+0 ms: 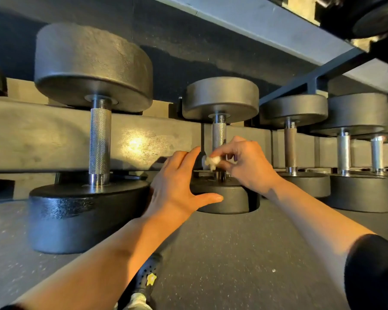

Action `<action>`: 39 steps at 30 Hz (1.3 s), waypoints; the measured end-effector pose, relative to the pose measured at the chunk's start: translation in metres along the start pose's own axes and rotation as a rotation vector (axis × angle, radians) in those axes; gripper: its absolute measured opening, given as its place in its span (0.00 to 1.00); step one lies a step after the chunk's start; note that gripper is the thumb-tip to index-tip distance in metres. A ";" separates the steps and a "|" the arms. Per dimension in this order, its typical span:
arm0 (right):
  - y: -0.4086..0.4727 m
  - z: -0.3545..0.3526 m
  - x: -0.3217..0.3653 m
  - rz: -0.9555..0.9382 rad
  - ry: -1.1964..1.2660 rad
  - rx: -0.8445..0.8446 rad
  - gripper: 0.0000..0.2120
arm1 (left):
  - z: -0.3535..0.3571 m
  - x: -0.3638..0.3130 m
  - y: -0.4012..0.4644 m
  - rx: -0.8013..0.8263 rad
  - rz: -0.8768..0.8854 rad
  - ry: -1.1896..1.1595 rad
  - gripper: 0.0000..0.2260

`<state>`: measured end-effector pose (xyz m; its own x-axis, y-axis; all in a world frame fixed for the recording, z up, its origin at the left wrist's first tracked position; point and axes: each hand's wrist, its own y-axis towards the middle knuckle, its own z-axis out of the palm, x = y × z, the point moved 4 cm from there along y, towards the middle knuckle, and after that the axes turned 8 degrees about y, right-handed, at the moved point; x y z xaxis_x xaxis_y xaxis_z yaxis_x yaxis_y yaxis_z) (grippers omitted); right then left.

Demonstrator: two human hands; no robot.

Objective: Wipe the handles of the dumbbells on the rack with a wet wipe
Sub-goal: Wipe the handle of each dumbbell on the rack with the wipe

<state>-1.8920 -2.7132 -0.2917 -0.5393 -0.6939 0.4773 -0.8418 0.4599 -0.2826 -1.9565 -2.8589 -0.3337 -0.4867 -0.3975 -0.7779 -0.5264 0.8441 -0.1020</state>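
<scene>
A row of black dumbbells lies on the lowest rack shelf, their knurled steel handles running away from me. My right hand (244, 162) pinches a small crumpled white wet wipe (212, 161) against the near end of the middle dumbbell's handle (219, 135). My left hand (179, 184) rests with straight fingers on that dumbbell's near head (231, 198), thumb along its front. To the left lies a larger dumbbell with a long handle (100, 139).
Several smaller dumbbells (291, 148) continue to the right. An upper rack shelf (278, 34) with more weights hangs overhead. The speckled rubber floor (233, 253) spreads in front, and a black shoe (147, 278) shows at the bottom.
</scene>
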 end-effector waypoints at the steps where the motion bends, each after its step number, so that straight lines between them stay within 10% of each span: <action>1: 0.001 -0.005 0.001 -0.026 0.010 -0.109 0.12 | 0.000 0.000 0.000 0.002 0.001 -0.004 0.46; 5: 0.011 -0.021 0.005 -0.172 -0.083 -0.430 0.14 | 0.000 0.000 -0.003 -0.019 -0.003 -0.031 0.45; 25: -0.017 0.003 -0.034 0.127 0.394 -0.007 0.08 | 0.002 -0.003 -0.007 0.027 -0.012 0.045 0.44; 33: -0.025 -0.020 -0.059 0.090 0.407 -0.492 0.08 | -0.002 -0.007 -0.009 -0.009 -0.018 0.046 0.40; 39: 0.011 -0.011 -0.055 -0.018 0.490 -0.396 0.08 | 0.006 -0.037 0.005 -0.106 -0.109 0.055 0.34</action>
<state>-1.8712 -2.6636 -0.3115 -0.3730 -0.4124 0.8312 -0.7278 0.6856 0.0136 -1.9371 -2.8375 -0.3094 -0.4583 -0.5064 -0.7305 -0.6473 0.7533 -0.1162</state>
